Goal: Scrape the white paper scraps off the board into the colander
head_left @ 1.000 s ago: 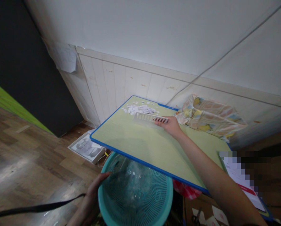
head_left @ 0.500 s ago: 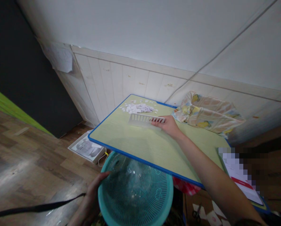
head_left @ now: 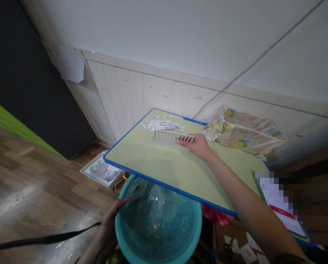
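My right hand (head_left: pixel 197 145) grips one end of a white plastic piece with a slotted side (head_left: pixel 166 138), perhaps a small basket, low over the tabletop. Just beyond it lies a heap of torn white paper bits (head_left: pixel 164 124), with loose scraps around. At the near edge, my left hand (head_left: pixel 113 216) is closed on the left rim of a teal perforated plastic basket (head_left: pixel 194 238); the thumb hooks over the rim. Crumpled clear plastic (head_left: pixel 160 205) lies inside this basket, which is tucked partly under the table edge.
The pale green table (head_left: pixel 142 157) has a blue edge and stands against the wall. Patterned cloth (head_left: pixel 241 128) lies at its back right, papers (head_left: pixel 282 209) at its right end. On the floor are a white box (head_left: pixel 103 172) and scissors (head_left: pixel 229 247).
The white slotted piece and my right hand have shifted very slightly to the right. My left hand stays on the teal basket's rim, and the paper heap looks the same.
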### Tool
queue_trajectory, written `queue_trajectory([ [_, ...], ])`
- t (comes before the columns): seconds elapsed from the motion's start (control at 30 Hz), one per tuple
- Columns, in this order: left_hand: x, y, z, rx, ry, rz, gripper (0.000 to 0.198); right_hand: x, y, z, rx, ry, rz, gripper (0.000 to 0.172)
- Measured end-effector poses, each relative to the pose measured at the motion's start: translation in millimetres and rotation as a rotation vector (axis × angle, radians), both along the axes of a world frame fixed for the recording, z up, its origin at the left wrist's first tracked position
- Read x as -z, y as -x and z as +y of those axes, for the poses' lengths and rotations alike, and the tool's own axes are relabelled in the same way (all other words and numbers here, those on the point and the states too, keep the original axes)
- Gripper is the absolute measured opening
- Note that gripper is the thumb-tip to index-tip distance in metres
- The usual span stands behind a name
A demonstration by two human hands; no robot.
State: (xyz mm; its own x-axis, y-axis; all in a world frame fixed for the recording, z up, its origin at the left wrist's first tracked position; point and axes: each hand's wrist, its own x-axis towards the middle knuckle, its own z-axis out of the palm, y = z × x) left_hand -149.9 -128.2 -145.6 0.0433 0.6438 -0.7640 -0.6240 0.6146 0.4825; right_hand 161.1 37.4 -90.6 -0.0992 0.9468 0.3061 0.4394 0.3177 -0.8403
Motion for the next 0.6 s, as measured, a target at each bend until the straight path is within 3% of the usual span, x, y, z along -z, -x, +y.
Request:
queue_trajectory([
  [0.13,-0.5,0.6,-0.7,0.014,-0.018,-0.002,0.026,0.6,-3.0,4.2,0.056,-0.025,0.006,0.048],
  [0.37,-1.2,-1.6,0.5,0.026,0.005,-0.043,0.029,-0.2,-3.6,-0.3,-0.017,-0.007,-0.002,0.044],
  [0.6,-2.7,-1.2,-0.7,0.019,-0.002,-0.027,0.027,-1.1,-3.3,0.9,0.032,-0.012,0.024,0.046],
])
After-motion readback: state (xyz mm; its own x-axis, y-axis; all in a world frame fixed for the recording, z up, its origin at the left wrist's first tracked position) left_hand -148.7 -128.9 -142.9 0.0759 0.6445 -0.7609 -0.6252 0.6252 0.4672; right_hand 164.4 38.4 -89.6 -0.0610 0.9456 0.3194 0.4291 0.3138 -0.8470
